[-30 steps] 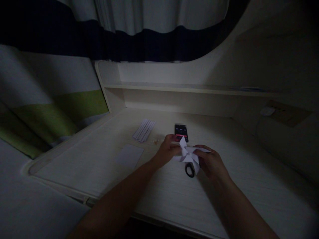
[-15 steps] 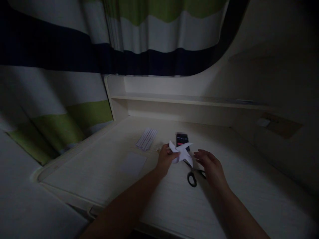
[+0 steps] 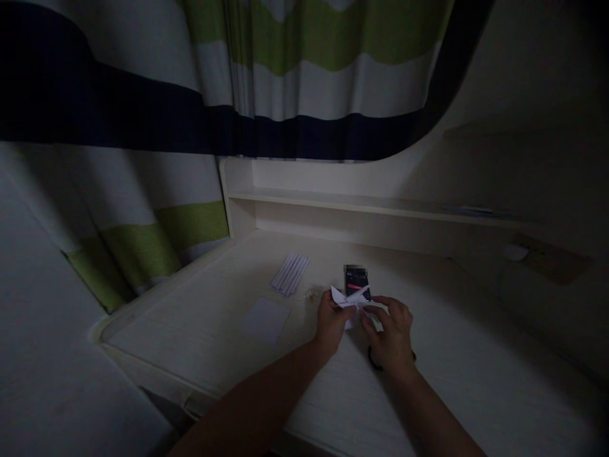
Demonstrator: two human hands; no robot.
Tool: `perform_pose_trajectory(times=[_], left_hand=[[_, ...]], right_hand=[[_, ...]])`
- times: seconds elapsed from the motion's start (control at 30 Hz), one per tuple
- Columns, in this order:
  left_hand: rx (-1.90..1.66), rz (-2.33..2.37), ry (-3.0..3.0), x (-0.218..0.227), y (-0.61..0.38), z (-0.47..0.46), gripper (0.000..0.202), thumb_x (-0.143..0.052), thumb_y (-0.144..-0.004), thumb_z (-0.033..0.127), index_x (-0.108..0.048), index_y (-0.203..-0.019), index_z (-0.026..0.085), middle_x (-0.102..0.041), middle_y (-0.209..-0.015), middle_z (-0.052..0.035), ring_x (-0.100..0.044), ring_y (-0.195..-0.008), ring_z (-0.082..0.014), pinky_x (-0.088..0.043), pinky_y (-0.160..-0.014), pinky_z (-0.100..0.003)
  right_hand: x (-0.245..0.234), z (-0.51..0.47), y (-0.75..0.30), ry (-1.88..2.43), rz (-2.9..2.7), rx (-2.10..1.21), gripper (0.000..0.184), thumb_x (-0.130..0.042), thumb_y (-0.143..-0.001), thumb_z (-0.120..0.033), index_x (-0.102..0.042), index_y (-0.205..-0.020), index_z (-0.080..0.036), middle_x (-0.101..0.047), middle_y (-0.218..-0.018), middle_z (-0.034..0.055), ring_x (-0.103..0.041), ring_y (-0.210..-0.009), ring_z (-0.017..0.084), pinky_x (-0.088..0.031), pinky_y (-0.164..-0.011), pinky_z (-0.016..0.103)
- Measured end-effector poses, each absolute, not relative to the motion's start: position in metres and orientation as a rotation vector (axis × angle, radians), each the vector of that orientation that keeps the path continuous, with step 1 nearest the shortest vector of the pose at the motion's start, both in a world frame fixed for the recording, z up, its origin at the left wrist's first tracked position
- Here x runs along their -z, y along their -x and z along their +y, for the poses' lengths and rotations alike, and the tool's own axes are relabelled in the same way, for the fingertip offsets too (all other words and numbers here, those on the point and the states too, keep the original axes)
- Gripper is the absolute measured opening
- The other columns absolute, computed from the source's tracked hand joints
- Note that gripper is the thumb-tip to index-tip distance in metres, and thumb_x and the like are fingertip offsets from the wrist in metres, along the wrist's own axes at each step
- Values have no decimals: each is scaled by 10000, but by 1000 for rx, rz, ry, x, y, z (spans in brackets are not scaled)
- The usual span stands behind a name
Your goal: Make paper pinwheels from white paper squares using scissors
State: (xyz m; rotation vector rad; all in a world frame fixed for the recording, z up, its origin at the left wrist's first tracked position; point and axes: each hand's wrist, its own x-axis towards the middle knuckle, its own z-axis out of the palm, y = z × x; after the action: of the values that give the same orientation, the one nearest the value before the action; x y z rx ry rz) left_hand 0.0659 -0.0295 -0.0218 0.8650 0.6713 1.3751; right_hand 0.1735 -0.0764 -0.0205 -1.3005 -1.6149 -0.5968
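Observation:
A white folded paper pinwheel (image 3: 351, 302) is held over a pale wooden desk (image 3: 442, 374) in dim light. My left hand (image 3: 331, 318) pinches its left side with fingers closed. My right hand (image 3: 392, 337) has come in from the right and its fingers close on the pinwheel's right edge. Black scissors (image 3: 375, 360) lie on the desk under my right hand, mostly hidden by it. A dark phone (image 3: 356, 281) with a lit screen lies just beyond the paper.
A bundle of white paper strips (image 3: 290, 274) and a flat square sheet (image 3: 266, 319) lie to the left on the desk. Small pale bits (image 3: 314, 292) sit near the strips. A shelf (image 3: 371, 204) runs along the back; a striped curtain (image 3: 190, 127) hangs behind.
My right hand let go of the paper, hovered open above the scissors, then returned to it. My left hand kept hold throughout. The camera tilted up, showing more curtain.

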Motion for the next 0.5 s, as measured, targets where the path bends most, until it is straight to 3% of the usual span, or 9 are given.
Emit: perform_pose_trajectory(times=[0.5], left_hand=[[-1353,557,-851,17,-67,-37,398,-618,-487,5,-486,-832,151,-610,-743,3,-568,-651,-102,-423,-659,-223]], right_hand=[[23,-78,-174,1340,-1678,771,78,-573,-758,-254,-602,-765,-182,-588,-923,78,-472,-924,245,-344,-790,425]])
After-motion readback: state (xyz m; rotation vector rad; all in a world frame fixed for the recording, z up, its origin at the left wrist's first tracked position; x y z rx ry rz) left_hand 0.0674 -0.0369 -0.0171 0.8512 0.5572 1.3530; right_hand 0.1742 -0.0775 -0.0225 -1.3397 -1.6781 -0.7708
